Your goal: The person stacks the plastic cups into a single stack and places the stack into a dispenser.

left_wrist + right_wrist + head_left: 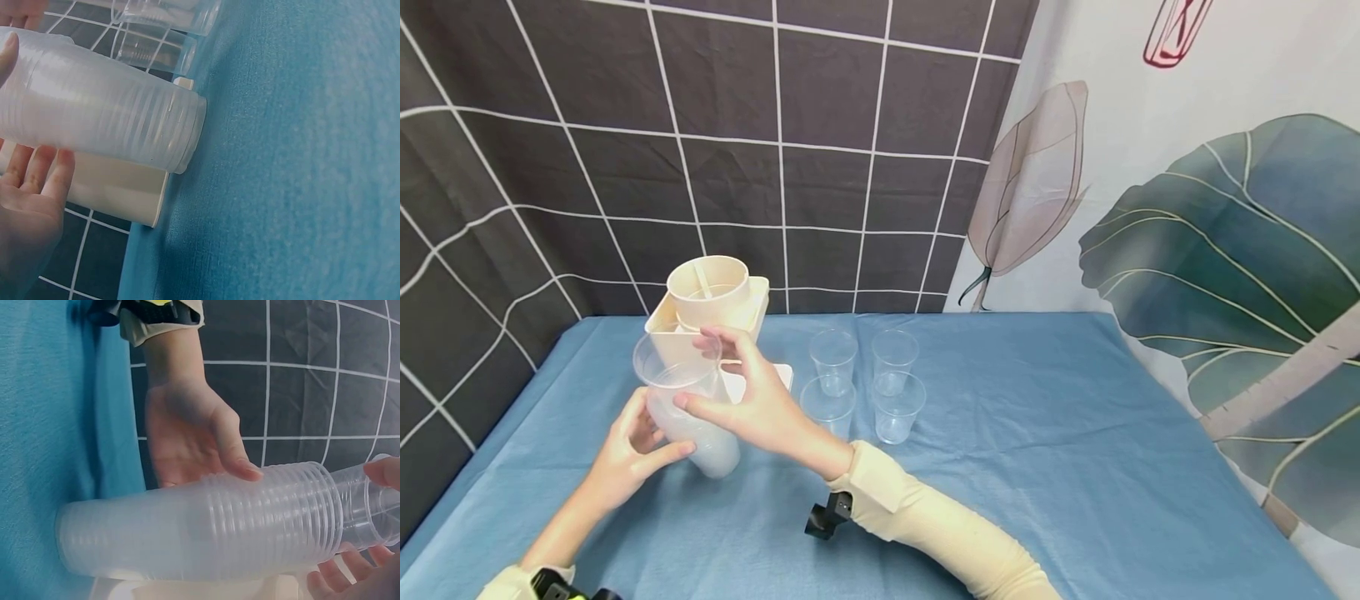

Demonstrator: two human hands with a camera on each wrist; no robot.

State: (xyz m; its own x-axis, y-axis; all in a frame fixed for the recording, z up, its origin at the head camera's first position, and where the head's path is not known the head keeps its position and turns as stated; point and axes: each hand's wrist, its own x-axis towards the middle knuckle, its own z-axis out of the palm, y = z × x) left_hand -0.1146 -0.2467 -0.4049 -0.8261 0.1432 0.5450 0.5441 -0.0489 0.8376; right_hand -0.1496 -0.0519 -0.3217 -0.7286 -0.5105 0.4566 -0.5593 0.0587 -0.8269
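My left hand (634,457) grips a nested stack of clear plastic cups (187,531) around its side, thumb on one side and fingers on the other. Tilted, the stack leans over the table with its base near the cloth. At its mouth, my right hand (756,404) holds the end cup (672,367) between thumb and fingers. The right wrist view shows this cup (356,515) standing partly out of the stack, its lower part still inside the other cups. Behind the hands is a cream-coloured stand with a round open holder (709,304).
To the right of the hands, several clear cups stand upright in two rows, among them a front cup (897,408) and a back cup (833,354). A blue cloth (1037,467) covers the table. A dark grid-patterned curtain (827,192) hangs behind it.
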